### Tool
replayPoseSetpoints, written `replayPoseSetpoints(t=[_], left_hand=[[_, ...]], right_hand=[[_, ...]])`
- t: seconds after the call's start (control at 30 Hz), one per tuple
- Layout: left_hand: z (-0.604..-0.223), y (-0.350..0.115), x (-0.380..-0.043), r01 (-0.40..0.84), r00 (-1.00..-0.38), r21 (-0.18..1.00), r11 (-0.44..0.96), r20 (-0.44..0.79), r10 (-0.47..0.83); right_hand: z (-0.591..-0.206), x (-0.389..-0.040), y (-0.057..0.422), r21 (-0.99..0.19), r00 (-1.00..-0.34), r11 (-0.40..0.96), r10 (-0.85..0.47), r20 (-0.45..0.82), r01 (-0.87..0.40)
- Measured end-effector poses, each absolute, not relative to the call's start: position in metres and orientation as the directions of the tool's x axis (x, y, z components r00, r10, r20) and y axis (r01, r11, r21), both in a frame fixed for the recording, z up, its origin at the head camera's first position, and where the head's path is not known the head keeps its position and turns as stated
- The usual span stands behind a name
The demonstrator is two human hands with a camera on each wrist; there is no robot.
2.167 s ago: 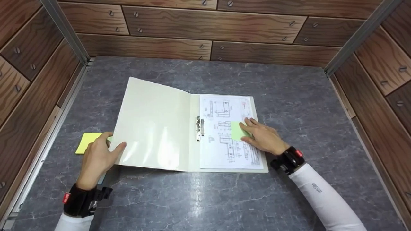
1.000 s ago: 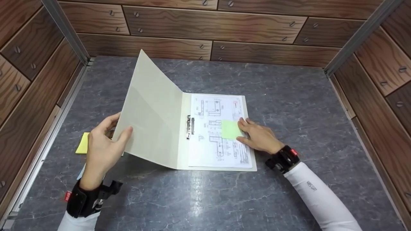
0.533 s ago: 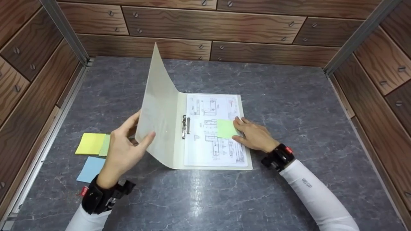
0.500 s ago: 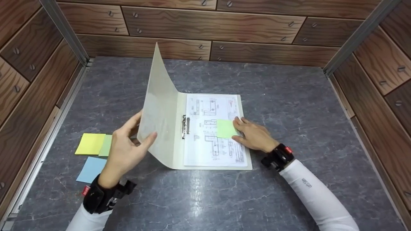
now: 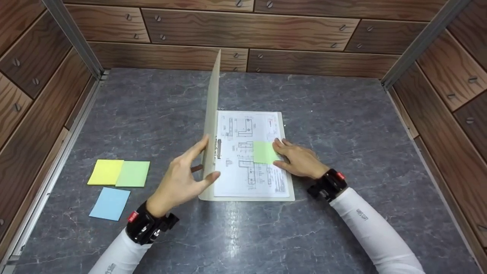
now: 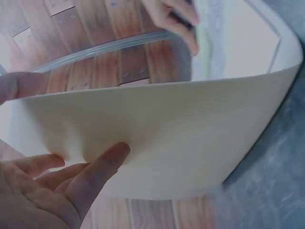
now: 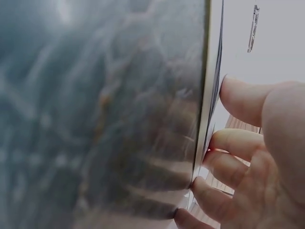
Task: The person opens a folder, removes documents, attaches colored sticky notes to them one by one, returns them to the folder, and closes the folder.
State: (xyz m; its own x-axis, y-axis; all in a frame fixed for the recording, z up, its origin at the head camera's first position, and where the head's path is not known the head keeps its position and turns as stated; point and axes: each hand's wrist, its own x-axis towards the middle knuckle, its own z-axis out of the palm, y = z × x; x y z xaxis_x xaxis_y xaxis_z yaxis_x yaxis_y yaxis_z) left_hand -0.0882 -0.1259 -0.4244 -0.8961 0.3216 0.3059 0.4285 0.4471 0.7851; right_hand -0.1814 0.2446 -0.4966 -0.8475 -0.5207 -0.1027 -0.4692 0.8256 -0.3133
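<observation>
A cream file folder (image 5: 212, 99) lies with its left cover raised nearly upright. My left hand (image 5: 179, 182) holds that cover by its outer edge, thumb on the inner side; in the left wrist view its fingers (image 6: 95, 176) press the outside of the bowed cover (image 6: 200, 129). Inside, by a metal clip (image 5: 218, 149), are white sheets (image 5: 232, 182) with technical drawings. A light green sticky note (image 5: 263, 152) sits on the top sheet. My right hand (image 5: 300, 161) rests over the sheet's right side, fingertips on the note's right edge; in the right wrist view its fingers (image 7: 228, 167) meet the folder's edge.
Left of the folder, a yellow note pad (image 5: 105, 172) and a green note pad (image 5: 133, 174) lie side by side, with a blue note pad (image 5: 109, 204) nearer. Wood-patterned walls (image 5: 251, 32) enclose the grey marbled table (image 5: 331, 102) at back and sides.
My left hand has swung the folder's cover up and rightward from nearly flat to nearly upright, uncovering the note pads. The folder and my right hand have shifted a little left.
</observation>
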Motion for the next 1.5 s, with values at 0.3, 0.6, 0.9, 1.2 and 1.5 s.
replayPoseSetpoints(t=[0.3,0.6,0.9,1.2,1.5], left_hand=[[-0.446,-0.110,-0.092,0.486,-0.871,0.579,0.654,0.258,0.419],[-0.460,-0.096,-0.092,0.496,-0.857,0.454,0.740,0.124,0.499],[-0.470,-0.085,-0.089,0.535,-0.833,0.365,0.762,0.075,0.548],[-0.474,-0.076,-0.090,0.575,-0.816,0.238,0.783,0.098,0.570],[-0.480,-0.067,-0.093,0.618,-0.782,0.094,0.781,0.178,0.597]], right_hand=[[-0.500,-0.187,0.258,-0.458,-0.807,0.759,-0.574,-0.139,-0.462],[-0.503,-0.190,0.268,-0.520,-0.769,0.692,-0.631,-0.101,-0.500],[-0.504,-0.187,0.281,-0.537,-0.808,0.684,-0.590,-0.008,-0.494],[-0.497,-0.184,0.297,-0.592,-0.867,0.690,-0.498,0.028,-0.416],[-0.479,-0.180,0.309,-0.619,-0.915,0.704,-0.399,0.060,-0.348]])
